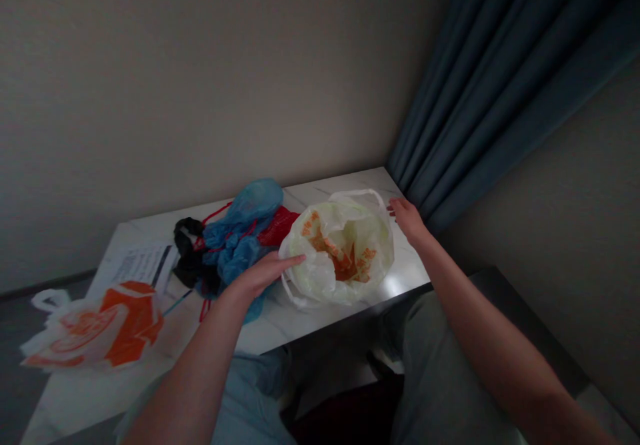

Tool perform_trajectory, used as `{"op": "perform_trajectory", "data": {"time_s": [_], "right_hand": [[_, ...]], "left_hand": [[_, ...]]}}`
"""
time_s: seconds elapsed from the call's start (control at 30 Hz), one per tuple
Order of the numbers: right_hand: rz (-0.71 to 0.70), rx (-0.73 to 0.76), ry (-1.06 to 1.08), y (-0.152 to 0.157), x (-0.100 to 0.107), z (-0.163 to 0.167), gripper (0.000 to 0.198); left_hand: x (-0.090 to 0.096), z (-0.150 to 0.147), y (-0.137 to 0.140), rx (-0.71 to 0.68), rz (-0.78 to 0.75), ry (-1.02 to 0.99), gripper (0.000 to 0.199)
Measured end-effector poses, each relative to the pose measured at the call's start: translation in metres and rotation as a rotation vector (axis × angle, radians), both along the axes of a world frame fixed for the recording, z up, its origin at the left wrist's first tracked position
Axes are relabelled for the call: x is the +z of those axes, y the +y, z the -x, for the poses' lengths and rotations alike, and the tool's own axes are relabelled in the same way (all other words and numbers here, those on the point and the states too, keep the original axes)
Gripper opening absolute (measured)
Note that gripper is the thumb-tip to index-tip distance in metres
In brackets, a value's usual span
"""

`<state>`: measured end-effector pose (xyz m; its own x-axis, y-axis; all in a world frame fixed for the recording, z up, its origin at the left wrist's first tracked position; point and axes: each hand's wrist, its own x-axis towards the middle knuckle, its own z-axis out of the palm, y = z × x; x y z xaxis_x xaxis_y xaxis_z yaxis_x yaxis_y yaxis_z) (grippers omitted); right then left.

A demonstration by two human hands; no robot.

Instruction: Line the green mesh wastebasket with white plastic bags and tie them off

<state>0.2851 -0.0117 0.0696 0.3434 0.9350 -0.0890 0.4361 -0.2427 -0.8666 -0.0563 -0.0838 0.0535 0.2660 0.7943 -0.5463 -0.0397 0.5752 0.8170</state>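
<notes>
A whitish plastic bag [315,278] with orange print stands on the table with its mouth spread wide and facing up. My left hand [267,272] is at the bag's left rim, a digit laid over the edge while the other fingers are mostly hidden. To the right of the bag, my right hand [406,218] is open, its fingers apart close to the white handle loop [367,194]. Left of the bag lies a crumpled pile: a blue plastic bag [240,252], a red bag [279,226] and a black bag [193,265].
The white marbled table [325,185] runs along the wall. Toward its left end lie a printed sheet [140,265], a white-and-orange plastic bag [100,328] and a thin blue stick-like item [177,303]. A dark blue curtain [480,98] hangs at the right, and my legs are below the table edge.
</notes>
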Motion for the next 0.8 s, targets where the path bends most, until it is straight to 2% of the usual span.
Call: {"op": "perform_trajectory", "data": {"time_s": [0.07, 0.13, 0.27, 0.37, 0.47, 0.63, 0.73, 0.8], "right_hand": [[0.120, 0.005, 0.288, 0.013, -0.007, 0.006, 0.031], [0.199, 0.047, 0.487, 0.021, -0.012, 0.015, 0.037], [0.270, 0.198, 0.558, 0.020, -0.012, 0.028, 0.034], [0.238, 0.283, 0.483, 0.016, -0.010, 0.028, 0.021], [0.187, 0.261, 0.362, 0.014, -0.012, 0.026, 0.011], [0.085, 0.197, 0.065, 0.014, -0.018, 0.025, 0.019], [0.054, 0.209, -0.162, 0.012, -0.017, 0.026, 0.013], [0.049, 0.198, -0.306, 0.010, -0.015, 0.029, 0.011]], "left_hand": [[0.000, -0.001, -0.001, 0.001, 0.026, -0.022, 0.037], [0.000, -0.002, 0.000, 0.018, 0.018, -0.004, 0.038], [0.000, 0.002, 0.004, 0.020, -0.098, 0.107, 0.039], [-0.001, 0.006, 0.006, 0.041, -0.161, 0.138, 0.043], [0.000, 0.008, 0.008, 0.070, -0.182, 0.120, 0.045], [0.001, 0.008, 0.014, 0.204, -0.163, 0.044, 0.040], [0.003, 0.006, 0.017, 0.291, -0.146, -0.035, 0.032], [0.005, 0.005, 0.019, 0.334, -0.154, -0.085, 0.034]]}}
